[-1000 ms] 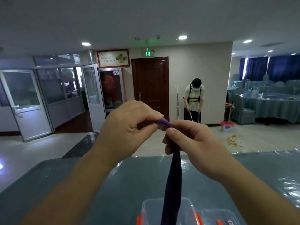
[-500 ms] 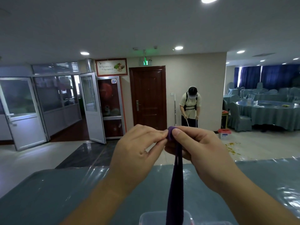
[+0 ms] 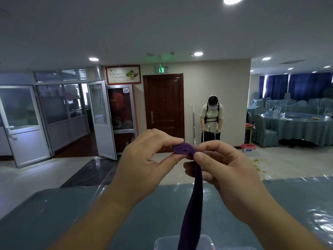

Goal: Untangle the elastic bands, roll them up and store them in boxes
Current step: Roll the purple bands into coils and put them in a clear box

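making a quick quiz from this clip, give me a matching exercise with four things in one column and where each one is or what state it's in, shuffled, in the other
Things:
1. purple elastic band
2. clear plastic box
3. left hand
4. right hand

Places or states:
a. at the bottom edge of the view, on the teal table, under the hanging strip
b. pinches the small roll from its left side
c. rolled at the top end, the rest hanging straight down
d. holds the roll from its right side, thumb on the strip

Pairs: 1-c, 2-a, 3-b, 4-d
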The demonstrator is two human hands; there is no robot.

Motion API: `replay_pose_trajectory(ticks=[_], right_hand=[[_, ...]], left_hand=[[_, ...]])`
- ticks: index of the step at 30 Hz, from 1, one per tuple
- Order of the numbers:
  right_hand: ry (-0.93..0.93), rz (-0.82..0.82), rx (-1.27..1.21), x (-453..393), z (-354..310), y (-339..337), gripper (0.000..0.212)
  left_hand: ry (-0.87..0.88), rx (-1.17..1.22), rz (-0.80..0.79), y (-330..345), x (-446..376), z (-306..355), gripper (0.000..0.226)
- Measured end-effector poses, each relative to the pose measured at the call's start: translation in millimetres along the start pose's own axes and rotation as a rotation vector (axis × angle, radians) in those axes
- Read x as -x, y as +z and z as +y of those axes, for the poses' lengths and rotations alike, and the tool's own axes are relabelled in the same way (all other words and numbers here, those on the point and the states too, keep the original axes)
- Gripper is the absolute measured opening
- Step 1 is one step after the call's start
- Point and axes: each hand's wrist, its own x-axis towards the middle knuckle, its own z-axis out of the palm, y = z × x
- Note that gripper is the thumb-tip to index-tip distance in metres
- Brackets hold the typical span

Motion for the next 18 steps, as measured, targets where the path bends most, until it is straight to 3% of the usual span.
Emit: replay_pose_trajectory(ticks=[8,12,16,18], right_hand=[[-0.078,0.106,-0.025,3.2,8.9,15.7,0.016],[-0.053,0.108,-0.009,2.0,7.6,12.6,0.021],[-0.029,0.125,0.028,-0.5,8.3,7.0,0.012],[-0.013,0.121,0.062,-1.7,8.7,4.1,0.013]], left_hand=[[-0.083,-0.047,0.150,22.8,18.0,4.5,0.023],[-0.132,-0.037,0.027,22.0,19.2,4.2,0.026],[-0.128,-0.047,-0.170,13.4,20.6,-2.8,0.052],[-0.092,-0.062,-0.245,10.5,20.9,-6.1,0.053]])
